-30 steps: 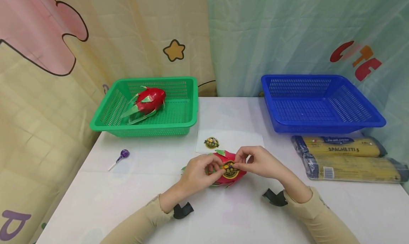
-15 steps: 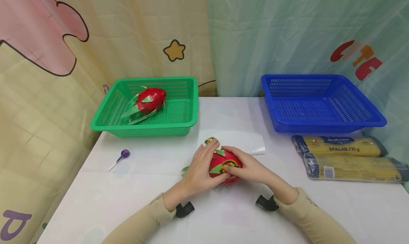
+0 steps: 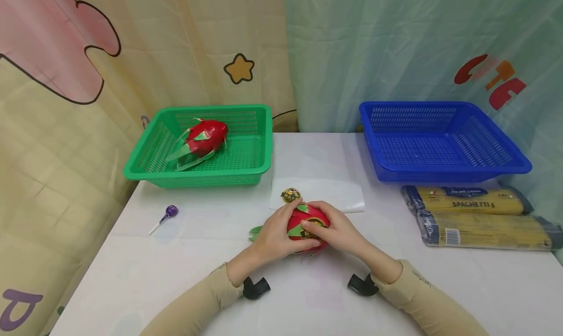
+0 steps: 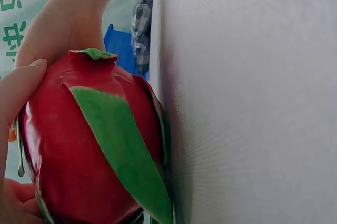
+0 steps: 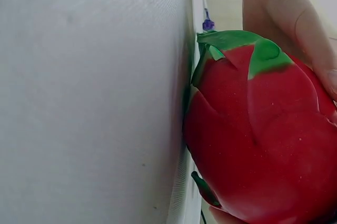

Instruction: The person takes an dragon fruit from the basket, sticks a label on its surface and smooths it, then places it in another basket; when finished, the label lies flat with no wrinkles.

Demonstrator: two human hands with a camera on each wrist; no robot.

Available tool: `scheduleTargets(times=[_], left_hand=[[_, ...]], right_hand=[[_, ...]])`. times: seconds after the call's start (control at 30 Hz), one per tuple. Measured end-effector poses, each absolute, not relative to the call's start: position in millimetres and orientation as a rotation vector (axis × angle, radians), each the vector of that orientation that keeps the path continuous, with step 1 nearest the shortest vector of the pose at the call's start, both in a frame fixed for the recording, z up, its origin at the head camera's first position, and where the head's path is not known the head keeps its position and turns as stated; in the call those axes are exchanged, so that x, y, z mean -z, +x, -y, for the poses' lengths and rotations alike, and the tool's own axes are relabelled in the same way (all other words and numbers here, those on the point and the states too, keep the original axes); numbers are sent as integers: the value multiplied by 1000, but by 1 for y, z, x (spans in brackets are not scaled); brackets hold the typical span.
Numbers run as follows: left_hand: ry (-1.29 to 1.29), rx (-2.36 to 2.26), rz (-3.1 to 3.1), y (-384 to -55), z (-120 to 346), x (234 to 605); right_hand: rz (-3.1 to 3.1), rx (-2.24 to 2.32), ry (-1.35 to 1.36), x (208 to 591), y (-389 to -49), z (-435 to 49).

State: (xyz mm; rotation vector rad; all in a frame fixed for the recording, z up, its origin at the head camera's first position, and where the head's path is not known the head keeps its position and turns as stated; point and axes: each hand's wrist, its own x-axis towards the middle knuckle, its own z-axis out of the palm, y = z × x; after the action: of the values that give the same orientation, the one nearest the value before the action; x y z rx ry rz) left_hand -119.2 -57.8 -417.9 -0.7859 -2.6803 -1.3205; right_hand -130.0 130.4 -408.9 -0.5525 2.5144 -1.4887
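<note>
A red dragon fruit (image 3: 295, 222) with green leaf tips lies on its side on the table, between both hands. My left hand (image 3: 273, 238) curls round its left, leafy end, thumb along the near side. From the right, my right hand (image 3: 342, 231) grips the other end. The right thumb rests across a round black-and-gold sticker (image 3: 317, 220) on the fruit and hides part of it. In the left wrist view the fruit's red skin (image 4: 79, 145) shows a long green scale. The right wrist view has the dragon fruit (image 5: 263, 129) close against the tabletop.
Behind the hands lies a white sheet (image 3: 334, 194) with another round sticker (image 3: 290, 195). A green basket (image 3: 246, 172) holds a second dragon fruit (image 3: 211, 133). At right are a blue basket (image 3: 453, 172) and two spaghetti packs (image 3: 484, 231). A purple lollipop (image 3: 171, 211) lies left.
Both hands went from pinching at the sticker's edges to wrapping round the dragon fruit. The right hand shifted left, its thumb now over the sticker.
</note>
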Motion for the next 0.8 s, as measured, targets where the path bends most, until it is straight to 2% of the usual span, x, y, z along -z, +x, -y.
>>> scheduleTargets(times=[0.53,0.8], left_hand=[[-928,1660,2645,-124,66,417],[-990,1852,2632,-126,72,417]], right_hand=[[-2644,1460,-748,409,-131,-131],[-2449,1515,-724,415,-134,-138]])
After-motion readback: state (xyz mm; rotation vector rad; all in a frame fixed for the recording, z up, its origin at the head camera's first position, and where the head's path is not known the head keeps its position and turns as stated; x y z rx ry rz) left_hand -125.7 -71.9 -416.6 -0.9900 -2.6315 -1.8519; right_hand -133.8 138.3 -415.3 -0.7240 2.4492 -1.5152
